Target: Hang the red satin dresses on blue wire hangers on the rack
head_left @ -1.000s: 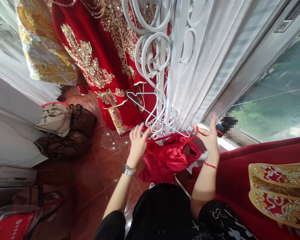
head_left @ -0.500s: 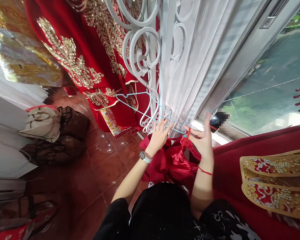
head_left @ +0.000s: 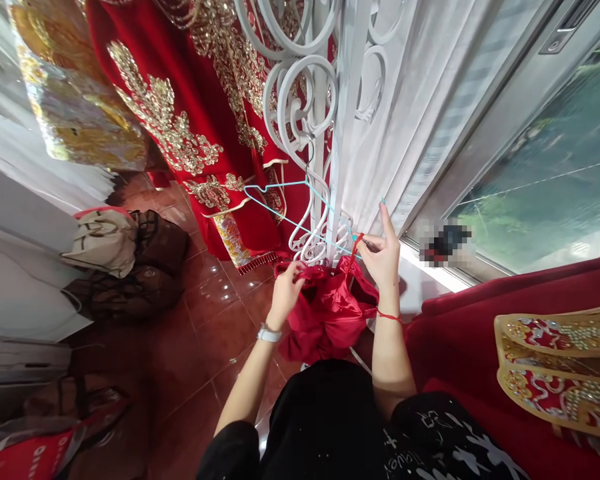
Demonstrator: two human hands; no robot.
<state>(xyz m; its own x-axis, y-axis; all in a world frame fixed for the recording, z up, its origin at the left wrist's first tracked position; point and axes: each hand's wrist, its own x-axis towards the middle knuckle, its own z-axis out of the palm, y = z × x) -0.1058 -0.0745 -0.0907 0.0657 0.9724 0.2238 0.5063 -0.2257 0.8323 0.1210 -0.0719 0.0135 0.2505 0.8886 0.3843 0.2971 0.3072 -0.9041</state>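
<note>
A light blue wire hanger (head_left: 286,185) hangs by its hook from a white scrolled metal stand (head_left: 347,87). Below it bunches a shiny red garment (head_left: 337,300). My right hand (head_left: 384,261) pinches the garment's thin red strap at the hanger's right end, thumb and some fingers together while one finger points up. To the left, my left hand (head_left: 285,290) is closed on the upper edge of the same garment, away from the hanger. Part of the hanger's right corner is hidden by the strap and my fingers.
Red costumes with gold embroidery (head_left: 165,113) hang behind the stand at left. Bags (head_left: 103,243) sit on the red tiled floor (head_left: 205,333). At right are a glass door (head_left: 545,160) and red cloth with a beaded gold piece (head_left: 560,340).
My left hand has left the hanger and moved down and left to the garment's edge. My right hand has shifted slightly up and left with the strap.
</note>
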